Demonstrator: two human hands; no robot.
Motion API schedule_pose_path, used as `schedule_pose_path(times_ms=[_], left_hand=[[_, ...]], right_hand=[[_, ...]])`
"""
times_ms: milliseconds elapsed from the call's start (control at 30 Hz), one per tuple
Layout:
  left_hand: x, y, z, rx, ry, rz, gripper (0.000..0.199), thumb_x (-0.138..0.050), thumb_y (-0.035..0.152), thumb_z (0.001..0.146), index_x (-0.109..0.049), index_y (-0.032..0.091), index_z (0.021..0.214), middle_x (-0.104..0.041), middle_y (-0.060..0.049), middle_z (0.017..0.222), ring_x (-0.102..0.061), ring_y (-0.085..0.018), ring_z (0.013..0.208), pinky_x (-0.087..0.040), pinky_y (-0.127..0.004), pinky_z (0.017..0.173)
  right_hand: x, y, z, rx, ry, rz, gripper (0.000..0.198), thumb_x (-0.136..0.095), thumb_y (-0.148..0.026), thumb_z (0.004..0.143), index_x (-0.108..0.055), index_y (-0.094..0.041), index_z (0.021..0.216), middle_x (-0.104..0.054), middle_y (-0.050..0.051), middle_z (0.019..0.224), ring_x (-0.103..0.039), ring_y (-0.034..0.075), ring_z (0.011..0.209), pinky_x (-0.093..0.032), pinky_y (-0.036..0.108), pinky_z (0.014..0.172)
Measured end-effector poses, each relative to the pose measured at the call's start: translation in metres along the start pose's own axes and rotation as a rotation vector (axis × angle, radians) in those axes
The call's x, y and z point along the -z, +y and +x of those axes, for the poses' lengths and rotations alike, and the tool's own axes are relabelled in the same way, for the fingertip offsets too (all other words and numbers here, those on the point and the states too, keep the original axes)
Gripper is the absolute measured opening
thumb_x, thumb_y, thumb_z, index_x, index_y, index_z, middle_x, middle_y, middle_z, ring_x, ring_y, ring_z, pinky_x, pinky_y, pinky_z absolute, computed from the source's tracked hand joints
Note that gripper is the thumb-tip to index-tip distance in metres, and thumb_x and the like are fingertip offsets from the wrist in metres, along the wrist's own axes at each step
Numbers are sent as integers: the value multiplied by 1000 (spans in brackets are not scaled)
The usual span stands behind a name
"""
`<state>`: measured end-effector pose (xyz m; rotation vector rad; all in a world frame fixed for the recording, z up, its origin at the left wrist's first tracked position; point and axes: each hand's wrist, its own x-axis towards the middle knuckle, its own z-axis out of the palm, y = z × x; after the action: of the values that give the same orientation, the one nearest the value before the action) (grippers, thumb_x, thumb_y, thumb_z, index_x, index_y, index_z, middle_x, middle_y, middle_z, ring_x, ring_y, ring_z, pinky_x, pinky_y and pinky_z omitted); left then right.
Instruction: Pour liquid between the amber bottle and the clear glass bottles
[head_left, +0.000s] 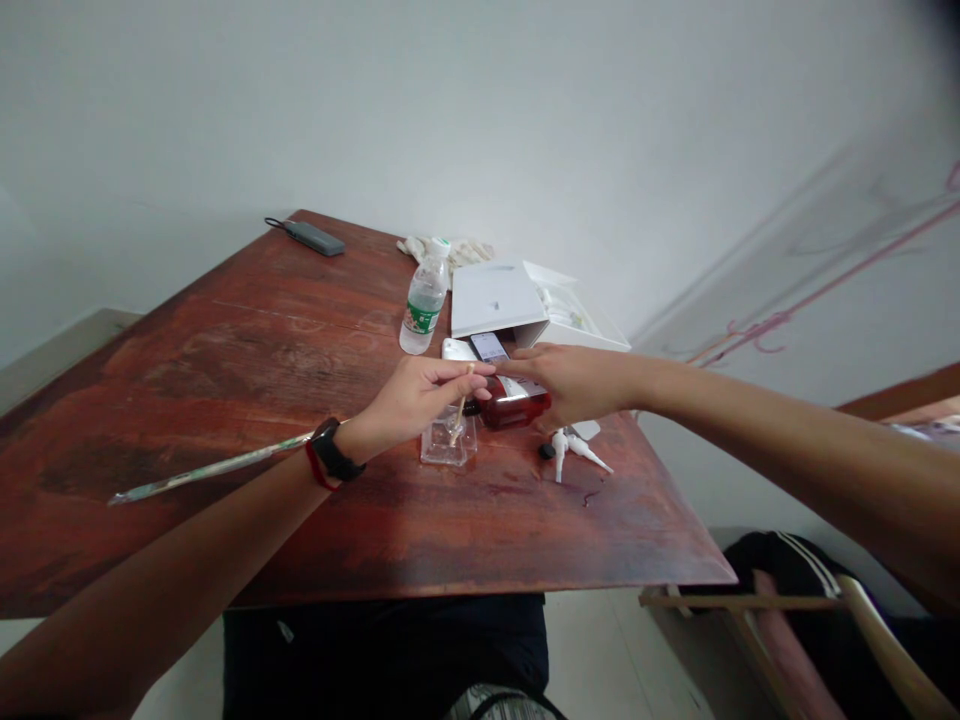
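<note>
My right hand (pixel 574 378) is closed round a reddish-brown bottle (pixel 517 408) with a pale label. The bottle lies tilted, its dark neck pointing left over a small clear square dish (pixel 442 452). Between the thumb and fingers of my left hand (pixel 416 395) is a thin wooden stick (pixel 462 408), whose lower end reaches down into the dish. The fingertips of both hands come close together above the bottle. Whether liquid is flowing from the neck is too small to tell.
Behind the hands stand a water bottle (pixel 424 300) with a green label, a white box (pixel 491 300), and a phone (pixel 489 347). White nozzles (pixel 574 448) and a black cap (pixel 547 452) lie right. A wrapped stick (pixel 217 468) and a grey device (pixel 315 238) lie left.
</note>
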<state>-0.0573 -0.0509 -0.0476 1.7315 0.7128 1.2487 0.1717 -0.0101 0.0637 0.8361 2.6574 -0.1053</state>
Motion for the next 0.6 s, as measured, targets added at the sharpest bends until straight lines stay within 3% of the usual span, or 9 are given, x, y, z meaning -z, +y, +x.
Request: schedule_pose_path(times_ms=[600], left_hand=[[1, 0, 1, -6, -2, 18, 30, -65, 37, 101, -86, 18, 91, -81, -10, 125, -78, -25, 109, -60, -31, 90]], right_hand=[[-1, 0, 0, -9, -1, 43, 90, -84, -26, 66, -55, -23, 152, -75, 10, 112, -69, 30, 93, -54, 38, 80]])
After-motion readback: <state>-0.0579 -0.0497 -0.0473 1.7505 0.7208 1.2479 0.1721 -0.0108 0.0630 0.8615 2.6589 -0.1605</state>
